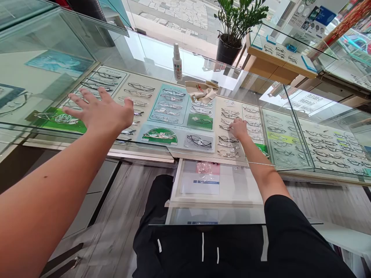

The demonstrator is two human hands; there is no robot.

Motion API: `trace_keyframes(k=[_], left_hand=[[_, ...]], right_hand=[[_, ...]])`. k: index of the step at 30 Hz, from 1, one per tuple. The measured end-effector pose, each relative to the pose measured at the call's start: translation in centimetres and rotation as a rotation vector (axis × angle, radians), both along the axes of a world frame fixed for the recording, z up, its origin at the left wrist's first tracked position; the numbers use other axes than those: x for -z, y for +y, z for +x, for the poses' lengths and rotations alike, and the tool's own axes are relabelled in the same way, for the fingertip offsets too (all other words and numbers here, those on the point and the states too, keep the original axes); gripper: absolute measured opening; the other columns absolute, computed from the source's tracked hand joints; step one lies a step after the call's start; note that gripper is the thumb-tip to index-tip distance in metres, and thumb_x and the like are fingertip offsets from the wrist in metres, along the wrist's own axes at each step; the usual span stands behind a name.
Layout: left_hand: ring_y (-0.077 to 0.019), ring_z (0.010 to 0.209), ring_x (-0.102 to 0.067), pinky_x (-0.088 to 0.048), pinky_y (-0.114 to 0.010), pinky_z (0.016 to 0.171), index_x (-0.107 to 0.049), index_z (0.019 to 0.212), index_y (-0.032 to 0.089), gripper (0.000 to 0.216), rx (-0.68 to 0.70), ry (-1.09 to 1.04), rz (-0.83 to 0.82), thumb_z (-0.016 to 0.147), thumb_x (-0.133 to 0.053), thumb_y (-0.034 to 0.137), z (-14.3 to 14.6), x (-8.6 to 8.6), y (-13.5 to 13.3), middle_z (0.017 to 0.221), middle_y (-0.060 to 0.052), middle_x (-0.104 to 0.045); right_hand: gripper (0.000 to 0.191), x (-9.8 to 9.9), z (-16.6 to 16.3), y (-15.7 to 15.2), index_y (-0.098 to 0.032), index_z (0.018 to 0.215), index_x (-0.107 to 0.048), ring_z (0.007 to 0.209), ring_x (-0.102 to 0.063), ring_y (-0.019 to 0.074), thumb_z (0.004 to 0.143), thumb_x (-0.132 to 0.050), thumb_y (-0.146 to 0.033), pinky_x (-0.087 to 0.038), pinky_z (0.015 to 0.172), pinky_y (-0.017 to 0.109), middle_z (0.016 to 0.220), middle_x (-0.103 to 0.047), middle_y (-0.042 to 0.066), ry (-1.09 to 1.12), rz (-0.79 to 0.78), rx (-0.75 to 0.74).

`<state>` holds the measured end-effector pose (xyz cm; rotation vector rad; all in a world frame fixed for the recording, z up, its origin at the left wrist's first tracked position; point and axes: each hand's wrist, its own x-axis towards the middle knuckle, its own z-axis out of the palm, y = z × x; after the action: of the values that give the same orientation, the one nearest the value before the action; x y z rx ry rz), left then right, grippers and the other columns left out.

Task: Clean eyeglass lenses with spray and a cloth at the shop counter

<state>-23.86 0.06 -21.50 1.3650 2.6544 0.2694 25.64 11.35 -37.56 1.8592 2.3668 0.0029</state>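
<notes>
Black clothing (232,247) of the person wearing the camera fills the bottom of the view. Beyond it runs a long glass display counter (139,153), its floor covered with rows of glasses on pale and teal trays (171,104). An open drawer (232,185) with papers juts out below the counter. A potted plant (233,31) stands well behind it.

On the left, the left hand (101,112) is stretched out over the glass top, palm down and fingers spread. Its grip is released and holds nothing. Whether it touches the glass is unclear.

On the right, the right hand (239,129) reaches inside the case, its fingers curled down onto a column of glasses (228,139). These lie in the right-middle part of the case, touching or just under the fingertips. Whether the grip has closed on a pair cannot be told.

A crumpled cloth (202,91) lies on the glass top, with a small spray bottle (177,61) standing near it.

Handling here likely goes best by pinching one frame at its bridge, lifting it straight up clear of its neighbours, and keeping the forearm off the glass edge.
</notes>
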Motion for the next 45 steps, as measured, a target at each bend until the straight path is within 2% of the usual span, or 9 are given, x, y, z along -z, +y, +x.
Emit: trace_keyframes(k=[6, 10, 13, 17, 27, 32, 36, 39, 45], left_hand=[[-0.0562, 0.171, -0.001, -0.006, -0.083, 0.129, -0.017, 0.18, 0.006, 0.104, -0.004, -0.017, -0.012, 0.102, -0.025, 0.075, -0.1, 0.0, 0.0, 0.186, -0.03, -0.006], [-0.0555, 0.171, -0.001, -0.005, -0.083, 0.129, -0.018, 0.18, 0.007, 0.102, -0.009, -0.02, -0.001, 0.103, -0.026, 0.073, 0.3, -0.2, 0.0, 0.186, -0.029, -0.006], [-0.0543, 0.172, -0.001, -0.004, -0.081, 0.131, -0.017, 0.18, 0.006, 0.101, -0.019, -0.017, -0.019, 0.103, -0.025, 0.071, 0.6, -0.5, 0.0, 0.186, -0.029, -0.006], [-0.055, 0.172, -0.001, -0.005, -0.081, 0.13, -0.017, 0.18, 0.006, 0.102, -0.01, -0.022, -0.018, 0.103, -0.024, 0.072, 0.6, -0.7, 0.0, 0.186, -0.03, -0.006], [-0.0554, 0.171, -0.003, -0.007, -0.08, 0.131, -0.017, 0.18, 0.005, 0.1, -0.018, -0.015, -0.013, 0.103, -0.026, 0.07, 0.6, -0.6, 0.0, 0.185, -0.031, -0.007], [-0.056, 0.171, -0.002, -0.006, -0.08, 0.131, -0.017, 0.18, 0.006, 0.099, -0.018, -0.019, -0.022, 0.105, -0.026, 0.069, 0.7, -0.7, 0.1, 0.185, -0.031, -0.006], [-0.0553, 0.171, -0.002, -0.006, -0.08, 0.131, -0.018, 0.18, 0.006, 0.098, -0.021, -0.008, -0.025, 0.105, -0.027, 0.068, 0.7, -0.8, 0.0, 0.186, -0.03, -0.007], [-0.0554, 0.171, -0.003, -0.007, -0.081, 0.131, -0.019, 0.179, 0.005, 0.099, -0.015, -0.014, -0.02, 0.104, -0.027, 0.069, 0.8, -0.8, 0.0, 0.185, -0.031, -0.008], [-0.056, 0.171, -0.002, -0.005, -0.081, 0.131, -0.019, 0.179, 0.004, 0.1, -0.02, -0.023, -0.018, 0.104, -0.027, 0.069, 0.9, -1.0, 0.1, 0.185, -0.031, -0.006]], right_hand=[[0.039, -1.8, -0.1, -0.2, -0.022, 0.131, -0.076, 0.133, -0.055, 0.0381, 0.101, -0.057, -0.036, -0.038, 0.113, 0.053, 0.142, -0.067, 0.019, 0.01, -0.076, 0.002], [0.024, -2.6, -0.1, -0.5, -0.027, 0.108, -0.083, 0.113, -0.068, 0.0319, 0.087, -0.076, -0.038, -0.043, 0.107, 0.047, 0.118, -0.078, 0.009, -0.025, -0.298, -0.03], [0.02, -2.4, -0.4, -1.2, -0.027, 0.099, -0.084, 0.11, -0.071, 0.0308, 0.081, -0.085, -0.036, -0.043, 0.106, 0.045, 0.111, -0.081, 0.006, -0.063, -0.387, -0.037], [0.014, -2.0, -0.6, -1.9, -0.028, 0.099, -0.084, 0.112, -0.072, 0.0295, 0.088, -0.081, -0.034, -0.043, 0.107, 0.044, 0.114, -0.082, 0.006, -0.083, -0.389, -0.028], [0.019, -2.3, -1.4, -2.3, -0.024, 0.111, -0.081, 0.123, -0.069, 0.0328, 0.1, -0.067, -0.033, -0.041, 0.111, 0.048, 0.129, -0.08, 0.012, -0.079, -0.282, -0.005], [0.034, -3.7, -1.7, -2.8, -0.025, 0.131, -0.071, 0.125, -0.069, 0.033, 0.101, -0.067, -0.04, -0.043, 0.109, 0.047, 0.137, -0.077, 0.013, -0.073, -0.283, -0.005], [0.031, -4.8, -1.9, -3.7, -0.028, 0.111, -0.076, 0.108, -0.074, 0.03, 0.088, -0.083, -0.048, -0.047, 0.096, 0.04, 0.118, -0.082, 0.006, -0.107, -0.405, -0.048], [0.025, -4.8, -2.1, -4.6, -0.029, 0.098, -0.077, 0.102, -0.074, 0.0283, 0.083, -0.088, -0.044, -0.046, 0.091, 0.037, 0.105, -0.083, 0.003, -0.143, -0.467, -0.084], [0.012, -3.7, -2.1, -6.0, -0.026, 0.096, -0.079, 0.111, -0.074, 0.0315, 0.086, -0.083, -0.032, -0.044, 0.096, 0.041, 0.114, -0.084, 0.008, -0.193, -0.442, -0.105]])
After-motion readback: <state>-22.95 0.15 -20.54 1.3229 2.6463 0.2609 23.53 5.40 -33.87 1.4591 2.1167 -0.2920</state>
